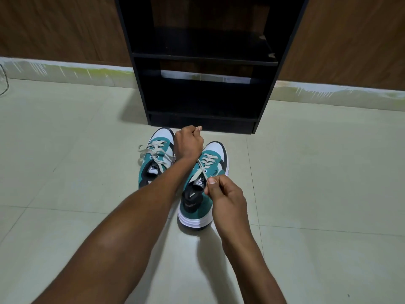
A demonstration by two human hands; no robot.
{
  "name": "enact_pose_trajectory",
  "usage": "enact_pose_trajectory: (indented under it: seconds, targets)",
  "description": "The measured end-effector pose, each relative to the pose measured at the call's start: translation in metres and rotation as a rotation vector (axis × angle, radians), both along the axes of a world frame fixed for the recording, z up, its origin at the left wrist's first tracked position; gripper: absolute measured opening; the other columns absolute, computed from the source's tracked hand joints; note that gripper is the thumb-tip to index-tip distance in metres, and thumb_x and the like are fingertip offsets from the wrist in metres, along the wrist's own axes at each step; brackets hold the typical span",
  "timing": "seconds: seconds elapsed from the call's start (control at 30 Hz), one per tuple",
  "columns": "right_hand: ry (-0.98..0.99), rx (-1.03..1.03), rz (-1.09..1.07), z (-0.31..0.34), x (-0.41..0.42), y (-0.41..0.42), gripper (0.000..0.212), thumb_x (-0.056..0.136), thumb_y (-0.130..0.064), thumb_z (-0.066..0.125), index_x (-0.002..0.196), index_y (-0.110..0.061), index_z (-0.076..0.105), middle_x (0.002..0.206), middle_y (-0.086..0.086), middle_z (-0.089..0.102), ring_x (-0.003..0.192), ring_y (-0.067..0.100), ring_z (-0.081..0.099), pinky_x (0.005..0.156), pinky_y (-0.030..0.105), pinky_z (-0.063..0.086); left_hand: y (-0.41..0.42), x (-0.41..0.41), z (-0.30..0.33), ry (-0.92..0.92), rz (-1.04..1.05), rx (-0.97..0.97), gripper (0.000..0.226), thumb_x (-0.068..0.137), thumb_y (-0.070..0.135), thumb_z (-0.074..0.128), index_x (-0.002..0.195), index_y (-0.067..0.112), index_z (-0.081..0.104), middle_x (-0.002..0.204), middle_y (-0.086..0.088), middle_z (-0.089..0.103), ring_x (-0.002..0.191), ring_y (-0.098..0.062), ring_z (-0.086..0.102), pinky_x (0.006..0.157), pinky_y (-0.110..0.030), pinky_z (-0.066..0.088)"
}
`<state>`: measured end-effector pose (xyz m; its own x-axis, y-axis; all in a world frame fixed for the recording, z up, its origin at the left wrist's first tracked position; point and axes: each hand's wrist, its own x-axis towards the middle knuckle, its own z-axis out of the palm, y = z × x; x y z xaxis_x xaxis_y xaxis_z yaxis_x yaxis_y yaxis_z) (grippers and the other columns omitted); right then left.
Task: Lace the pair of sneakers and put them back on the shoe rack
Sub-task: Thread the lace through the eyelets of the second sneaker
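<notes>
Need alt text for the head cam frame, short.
Two bare hands pull the ends of a beige lace on the right teal-and-white sneaker, left hand forward, right hand nearer. Its mate stands beside it on the tiled floor, before a black shoe rack.

1. The room is moderately lit; the pale floor tiles (317,172) look bright with a greenish cast.
2. Light comes from above and behind: the shoe rack (203,62) throws a soft shadow to its left, and the right sneaker (202,194) casts a dark patch at its heel.
3. The rack's shelves stay almost black, with little detail.
4. The wide lens bows the skirting (65,71) near the edges.
5. Focus is fairly sharp throughout.
</notes>
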<state>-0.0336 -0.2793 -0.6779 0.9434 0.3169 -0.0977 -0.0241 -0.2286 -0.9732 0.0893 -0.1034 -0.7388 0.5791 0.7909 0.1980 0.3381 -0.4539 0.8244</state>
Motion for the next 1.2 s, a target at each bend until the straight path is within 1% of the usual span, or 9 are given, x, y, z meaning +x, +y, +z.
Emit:
enact_pose_trajectory:
  seconds: [0.17, 0.5, 0.63, 0.73, 0.83, 0.9, 1.0, 1.1, 1.2]
  targets:
    - [-0.034, 0.035, -0.014, 0.001, -0.002, -0.003, 0.034, 0.102, -0.018, 0.054, 0.068, -0.015, 0.051, 0.062, -0.015, 0.054, 0.061, 0.003, 0.044, 0.058, 0.013, 0.036, -0.001, 0.009, 0.003, 0.021, -0.025, 0.076, 0.033, 0.102, 0.027, 0.055, 0.092, 0.001, 0.073, 0.080, -0.022, 0.071, 0.072, -0.038, 0.064, 0.058, -0.032, 0.035]
    - [-0.061, 0.065, -0.040, 0.000, -0.005, -0.006, 0.037, 0.103, -0.018, 0.053, 0.067, -0.021, 0.049, 0.062, -0.015, 0.053, 0.064, 0.006, 0.044, 0.059, 0.015, 0.035, -0.008, 0.010, 0.005, 0.047, -0.012, 0.095, 0.033, 0.104, 0.023, 0.051, 0.102, -0.003, 0.072, 0.089, -0.024, 0.071, 0.080, -0.039, 0.067, 0.062, -0.035, 0.042]
    - [-0.073, 0.066, -0.039, 0.000, -0.006, -0.007, 0.034, 0.103, -0.018, 0.054, 0.070, -0.015, 0.050, 0.064, -0.013, 0.052, 0.064, 0.006, 0.044, 0.058, 0.013, 0.037, -0.011, 0.008, 0.005, 0.042, -0.014, 0.078, 0.033, 0.104, 0.024, 0.052, 0.101, -0.003, 0.072, 0.087, -0.024, 0.071, 0.079, -0.038, 0.067, 0.062, -0.036, 0.047]
    - [-0.093, 0.065, -0.028, -0.001, -0.008, -0.008, 0.033, 0.104, -0.019, 0.053, 0.074, -0.005, 0.050, 0.067, -0.008, 0.052, 0.065, 0.008, 0.042, 0.059, 0.013, 0.038, -0.012, 0.007, 0.006, 0.033, -0.020, 0.082, 0.034, 0.104, 0.025, 0.052, 0.100, -0.002, 0.072, 0.086, -0.023, 0.072, 0.078, -0.038, 0.068, 0.065, -0.042, 0.056]
    - [-0.126, 0.069, -0.016, -0.002, -0.008, -0.010, 0.034, 0.104, -0.019, 0.054, 0.074, -0.004, 0.049, 0.065, -0.009, 0.050, 0.063, 0.008, 0.041, 0.057, 0.015, 0.037, -0.015, 0.004, 0.006, 0.021, -0.019, 0.071, 0.035, 0.104, 0.026, 0.051, 0.098, -0.002, 0.071, 0.084, -0.023, 0.071, 0.074, -0.036, 0.067, 0.060, -0.037, 0.050]
    - [-0.164, 0.058, 0.008, -0.001, -0.008, -0.013, 0.034, 0.104, -0.019, 0.054, 0.073, -0.005, 0.048, 0.062, -0.011, 0.049, 0.060, 0.005, 0.039, 0.055, 0.015, 0.035, -0.017, -0.001, 0.007, -0.001, 0.002, 0.023, 0.036, 0.105, 0.027, 0.050, 0.098, -0.002, 0.069, 0.081, -0.020, 0.069, 0.068, -0.031, 0.063, 0.056, -0.031, 0.042]
    - [-0.222, -0.009, 0.034, 0.001, -0.004, -0.017, 0.033, 0.103, -0.018, 0.055, 0.071, -0.007, 0.050, 0.059, -0.011, 0.049, 0.057, 0.007, 0.041, 0.052, 0.014, 0.034, -0.015, -0.008, 0.010, 0.014, 0.016, -0.006, 0.033, 0.106, 0.031, 0.045, 0.098, 0.003, 0.060, 0.071, -0.005, 0.057, 0.061, -0.018, 0.053, 0.050, -0.026, 0.034]
    - [-0.260, -0.104, 0.025, -0.001, 0.003, -0.017, 0.037, 0.099, -0.019, 0.059, 0.064, -0.019, 0.048, 0.055, -0.010, 0.049, 0.054, 0.008, 0.043, 0.051, 0.016, 0.034, -0.013, -0.014, 0.016, 0.027, -0.025, -0.027, 0.026, 0.105, 0.036, 0.045, 0.104, 0.010, 0.048, 0.072, 0.004, 0.049, 0.067, -0.018, 0.055, 0.057, -0.030, 0.044]
    - [-0.329, -0.198, -0.004, -0.004, 0.009, -0.016, 0.033, 0.095, -0.025, 0.065, 0.066, -0.017, 0.051, 0.063, -0.007, 0.054, 0.057, 0.010, 0.044, 0.054, 0.023, 0.035, -0.012, -0.024, 0.020, 0.055, -0.051, -0.087, 0.031, 0.102, 0.043, 0.049, 0.111, 0.015, 0.039, 0.083, 0.000, 0.054, 0.076, -0.023, 0.061, 0.059, -0.033, 0.044]
